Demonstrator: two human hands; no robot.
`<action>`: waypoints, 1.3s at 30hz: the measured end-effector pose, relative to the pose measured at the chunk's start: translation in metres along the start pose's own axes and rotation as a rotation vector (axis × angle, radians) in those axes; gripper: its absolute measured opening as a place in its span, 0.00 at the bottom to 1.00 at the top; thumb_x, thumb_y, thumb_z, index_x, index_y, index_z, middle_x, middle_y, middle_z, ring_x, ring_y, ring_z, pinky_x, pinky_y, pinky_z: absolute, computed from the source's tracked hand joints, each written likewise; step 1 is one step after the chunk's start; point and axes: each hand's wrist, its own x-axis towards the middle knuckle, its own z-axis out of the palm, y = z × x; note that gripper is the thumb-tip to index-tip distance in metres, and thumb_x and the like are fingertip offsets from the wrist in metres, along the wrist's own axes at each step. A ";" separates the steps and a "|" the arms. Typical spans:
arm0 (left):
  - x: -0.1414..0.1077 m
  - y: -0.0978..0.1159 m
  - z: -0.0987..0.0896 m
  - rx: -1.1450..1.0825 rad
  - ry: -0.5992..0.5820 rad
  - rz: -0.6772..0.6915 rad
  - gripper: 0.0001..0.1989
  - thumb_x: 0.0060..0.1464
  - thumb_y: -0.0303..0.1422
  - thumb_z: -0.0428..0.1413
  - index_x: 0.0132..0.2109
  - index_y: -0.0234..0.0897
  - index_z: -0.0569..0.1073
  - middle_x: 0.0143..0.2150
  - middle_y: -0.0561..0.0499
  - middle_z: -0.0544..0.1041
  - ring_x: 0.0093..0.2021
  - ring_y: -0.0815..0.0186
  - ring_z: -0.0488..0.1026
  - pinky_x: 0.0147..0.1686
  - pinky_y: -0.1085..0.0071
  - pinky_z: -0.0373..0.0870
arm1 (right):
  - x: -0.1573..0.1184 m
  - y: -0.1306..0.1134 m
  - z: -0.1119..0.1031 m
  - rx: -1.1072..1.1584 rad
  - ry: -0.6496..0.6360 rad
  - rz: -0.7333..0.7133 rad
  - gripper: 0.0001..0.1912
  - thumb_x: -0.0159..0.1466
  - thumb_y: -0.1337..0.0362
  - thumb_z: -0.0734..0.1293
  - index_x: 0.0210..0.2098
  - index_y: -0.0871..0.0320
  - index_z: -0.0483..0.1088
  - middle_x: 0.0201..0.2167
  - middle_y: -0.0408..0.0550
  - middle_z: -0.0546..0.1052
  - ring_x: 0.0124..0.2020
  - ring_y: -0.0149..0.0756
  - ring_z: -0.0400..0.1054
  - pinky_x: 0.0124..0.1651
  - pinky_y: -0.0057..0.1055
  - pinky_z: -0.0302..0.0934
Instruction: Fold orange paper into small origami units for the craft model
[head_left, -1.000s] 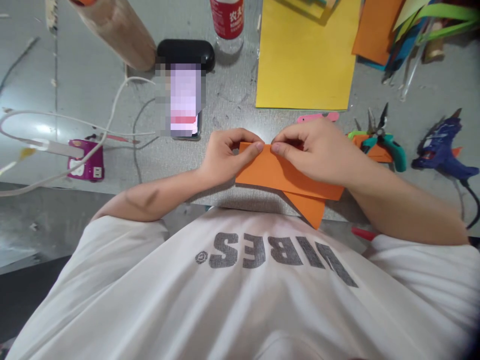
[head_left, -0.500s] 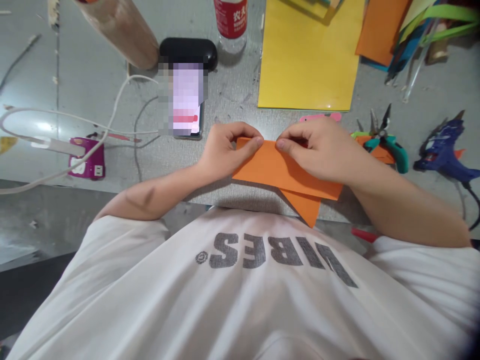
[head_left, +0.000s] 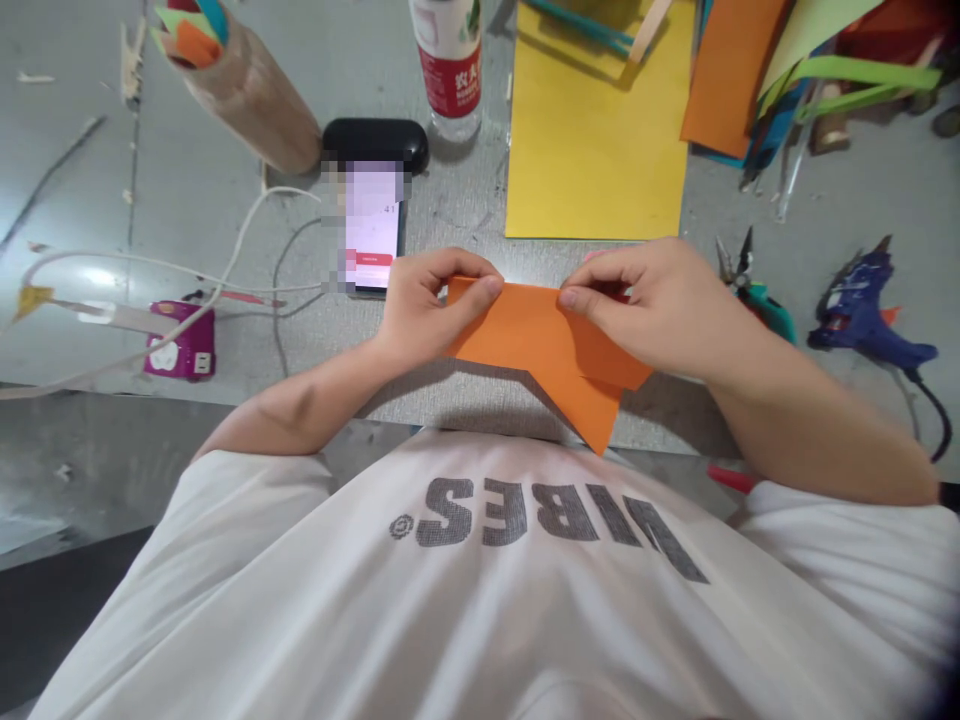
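Note:
A folded sheet of orange paper (head_left: 517, 330) is stretched between my two hands above the front edge of the table. My left hand (head_left: 439, 310) pinches its upper left corner between thumb and forefinger. Farther right along the same upper edge, my right hand (head_left: 637, 300) grips it the same way and covers part of the right end. One pointed flap hangs below the paper toward my shirt. Behind my right hand, a small pink thing is mostly hidden.
Yellow paper (head_left: 592, 170) lies beyond my hands. A phone (head_left: 373, 225), black case (head_left: 375, 145) and bottle (head_left: 454, 80) stand left of it. Pliers (head_left: 765, 310) and a blue glue gun (head_left: 855, 310) lie right; a purple adapter (head_left: 180, 345) with white cables sits left.
My left hand has shifted left along the paper's top edge, so the hands are farther apart. More of the hanging flap shows below. The camera view has tilted slightly.

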 end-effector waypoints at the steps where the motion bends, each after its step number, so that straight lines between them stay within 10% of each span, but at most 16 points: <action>1: 0.001 -0.001 -0.001 0.004 0.024 0.026 0.13 0.76 0.45 0.67 0.43 0.44 0.85 0.40 0.50 0.89 0.40 0.61 0.86 0.43 0.61 0.84 | -0.002 -0.001 -0.003 0.000 0.007 0.004 0.16 0.77 0.49 0.75 0.39 0.52 0.89 0.33 0.48 0.86 0.35 0.45 0.77 0.42 0.43 0.64; 6: 0.006 -0.001 -0.011 0.100 0.033 0.098 0.11 0.78 0.44 0.64 0.46 0.45 0.86 0.42 0.50 0.91 0.42 0.60 0.87 0.47 0.59 0.83 | -0.012 -0.007 -0.010 -0.081 0.053 -0.011 0.13 0.77 0.52 0.76 0.42 0.49 0.91 0.37 0.48 0.90 0.40 0.49 0.83 0.44 0.43 0.67; 13: 0.024 0.037 -0.014 0.477 -0.348 0.177 0.13 0.77 0.41 0.61 0.47 0.45 0.90 0.43 0.47 0.93 0.48 0.51 0.90 0.71 0.42 0.73 | -0.020 -0.019 0.000 -0.387 0.029 -0.069 0.14 0.78 0.58 0.70 0.42 0.48 0.91 0.42 0.51 0.92 0.46 0.53 0.84 0.42 0.44 0.60; 19: 0.052 0.075 0.003 0.459 -0.578 0.121 0.11 0.72 0.34 0.62 0.45 0.45 0.91 0.39 0.49 0.92 0.41 0.53 0.89 0.58 0.53 0.78 | -0.026 -0.022 -0.006 -0.424 0.080 -0.102 0.16 0.79 0.56 0.69 0.40 0.48 0.89 0.37 0.53 0.90 0.42 0.53 0.81 0.40 0.45 0.53; 39: 0.059 0.100 -0.008 0.402 -0.438 0.116 0.12 0.72 0.38 0.62 0.43 0.45 0.91 0.34 0.48 0.88 0.38 0.53 0.86 0.46 0.56 0.78 | -0.042 -0.028 -0.032 -0.177 0.209 -0.062 0.14 0.79 0.52 0.73 0.43 0.46 0.91 0.46 0.52 0.93 0.48 0.59 0.87 0.50 0.50 0.71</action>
